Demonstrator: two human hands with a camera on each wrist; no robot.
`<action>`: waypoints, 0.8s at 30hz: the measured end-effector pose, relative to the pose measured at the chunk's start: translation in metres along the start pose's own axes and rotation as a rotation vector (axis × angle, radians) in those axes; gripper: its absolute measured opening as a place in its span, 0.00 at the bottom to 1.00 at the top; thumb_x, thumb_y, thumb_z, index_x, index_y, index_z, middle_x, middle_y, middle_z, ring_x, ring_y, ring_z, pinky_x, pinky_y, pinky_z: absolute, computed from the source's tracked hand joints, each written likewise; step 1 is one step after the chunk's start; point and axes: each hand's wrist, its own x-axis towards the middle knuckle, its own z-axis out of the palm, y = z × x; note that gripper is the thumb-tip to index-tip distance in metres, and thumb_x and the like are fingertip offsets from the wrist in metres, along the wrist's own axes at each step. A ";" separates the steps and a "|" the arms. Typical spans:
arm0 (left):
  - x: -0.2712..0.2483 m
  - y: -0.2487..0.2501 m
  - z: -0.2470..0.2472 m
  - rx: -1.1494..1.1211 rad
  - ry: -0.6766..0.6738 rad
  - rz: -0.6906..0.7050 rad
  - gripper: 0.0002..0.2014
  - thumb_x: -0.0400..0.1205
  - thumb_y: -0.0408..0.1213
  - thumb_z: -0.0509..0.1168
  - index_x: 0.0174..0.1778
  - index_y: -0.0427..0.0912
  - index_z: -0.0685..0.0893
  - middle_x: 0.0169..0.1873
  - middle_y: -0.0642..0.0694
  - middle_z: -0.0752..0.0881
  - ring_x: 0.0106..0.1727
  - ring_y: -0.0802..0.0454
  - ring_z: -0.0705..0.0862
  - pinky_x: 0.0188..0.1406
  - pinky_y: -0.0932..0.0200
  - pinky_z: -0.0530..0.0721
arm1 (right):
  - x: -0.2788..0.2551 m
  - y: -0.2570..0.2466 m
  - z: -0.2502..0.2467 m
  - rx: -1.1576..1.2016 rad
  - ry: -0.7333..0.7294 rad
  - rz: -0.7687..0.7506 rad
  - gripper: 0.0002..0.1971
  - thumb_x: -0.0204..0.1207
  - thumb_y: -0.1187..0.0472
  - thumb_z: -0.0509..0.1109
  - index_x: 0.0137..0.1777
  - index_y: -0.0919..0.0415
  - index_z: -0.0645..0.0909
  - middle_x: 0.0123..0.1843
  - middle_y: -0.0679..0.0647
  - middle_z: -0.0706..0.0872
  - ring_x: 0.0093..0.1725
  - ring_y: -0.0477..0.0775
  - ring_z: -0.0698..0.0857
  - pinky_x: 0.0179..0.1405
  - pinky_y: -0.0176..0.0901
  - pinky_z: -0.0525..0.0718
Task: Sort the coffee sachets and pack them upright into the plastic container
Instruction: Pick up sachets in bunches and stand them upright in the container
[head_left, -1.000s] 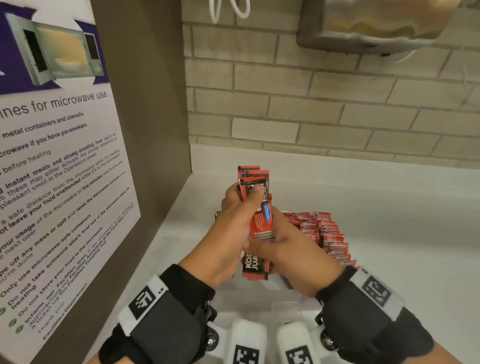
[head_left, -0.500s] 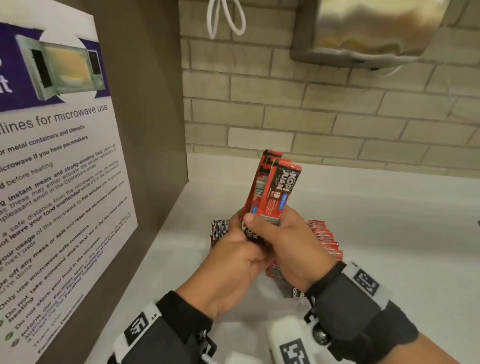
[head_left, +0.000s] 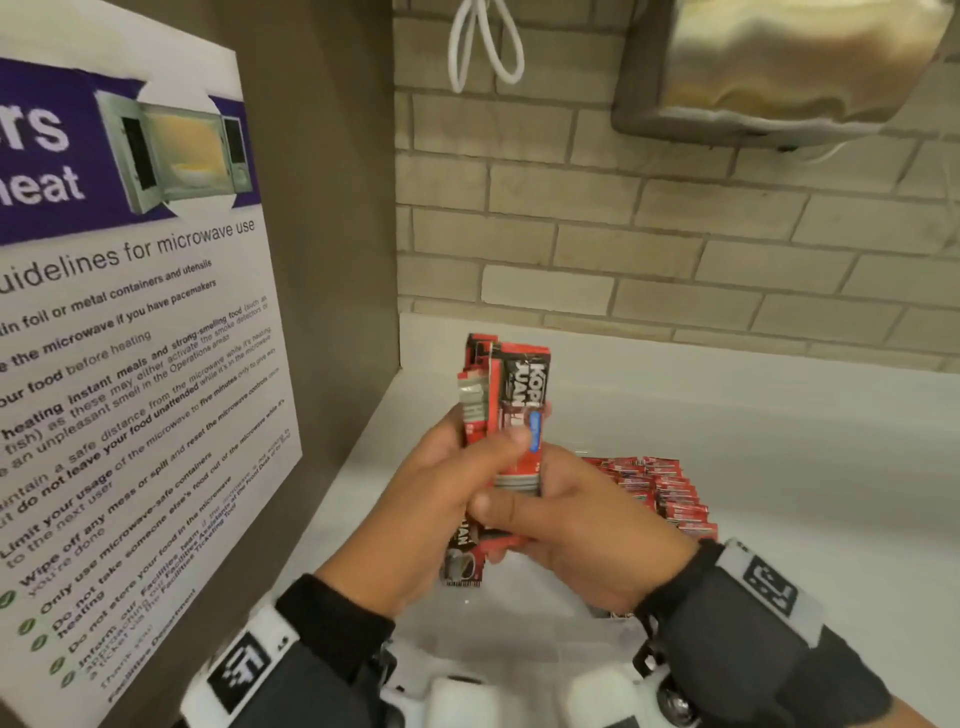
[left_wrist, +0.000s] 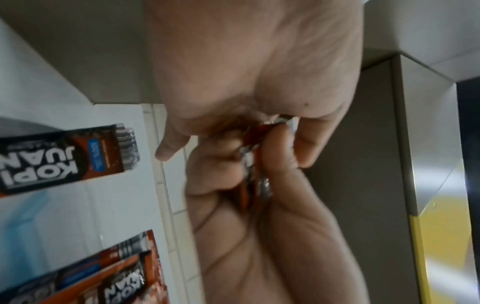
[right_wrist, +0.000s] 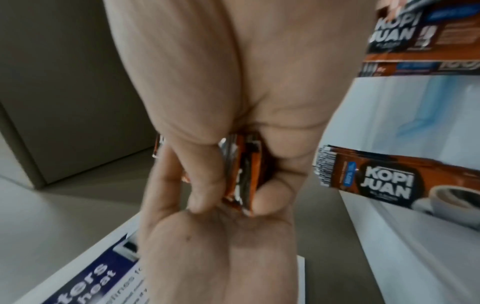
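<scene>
Gripping one bundle of coffee sachets (head_left: 511, 431) together, the left hand (head_left: 441, 514) and the right hand (head_left: 587, 540) are both curling round its lower half, left thumb pressing across the front and right fingers wrapping from behind. Compared with half a second ago, the bundle is standing straighter and sitting lower between the palms, and the front sachet is now sliding down level with the others; a second ago the same bundle was being held lower still, with more of it poking out below the hands. That is reading as squaring-up: the ends are being evened before the bundle goes in upright.

Below the bundle, the plastic container (head_left: 498, 623) is showing only as a pale, translucent shape, its rim hard to trace, so the drop will probably need care. Right of the bundle, a row of sachets (head_left: 670, 499) is lying fanned on the bench (head_left: 805, 467), well apart from the bench's back upstand. Left of the bundle, the brown side panel (head_left: 332, 260) carrying the microwave poster (head_left: 130, 364) is crowding close, leaving open room mainly to the right.
</scene>
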 end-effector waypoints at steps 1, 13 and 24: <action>0.002 0.001 0.000 0.019 0.041 0.017 0.15 0.74 0.47 0.71 0.57 0.52 0.87 0.54 0.52 0.90 0.48 0.55 0.89 0.35 0.58 0.83 | 0.003 -0.003 0.001 -0.061 -0.026 0.011 0.11 0.74 0.61 0.67 0.57 0.53 0.78 0.42 0.51 0.83 0.40 0.48 0.82 0.37 0.38 0.84; 0.010 0.000 -0.002 -0.092 0.326 0.158 0.17 0.74 0.46 0.66 0.58 0.46 0.82 0.38 0.49 0.91 0.40 0.52 0.90 0.33 0.57 0.87 | 0.011 -0.040 -0.018 -0.626 0.507 -0.158 0.25 0.67 0.34 0.63 0.42 0.58 0.78 0.37 0.51 0.81 0.33 0.47 0.78 0.32 0.32 0.74; -0.002 -0.003 0.003 -0.104 0.314 0.121 0.22 0.69 0.54 0.65 0.56 0.46 0.83 0.40 0.46 0.91 0.34 0.52 0.89 0.31 0.60 0.85 | 0.014 -0.042 -0.012 -0.127 0.389 -0.161 0.04 0.77 0.66 0.68 0.41 0.65 0.77 0.35 0.61 0.81 0.19 0.45 0.73 0.15 0.32 0.68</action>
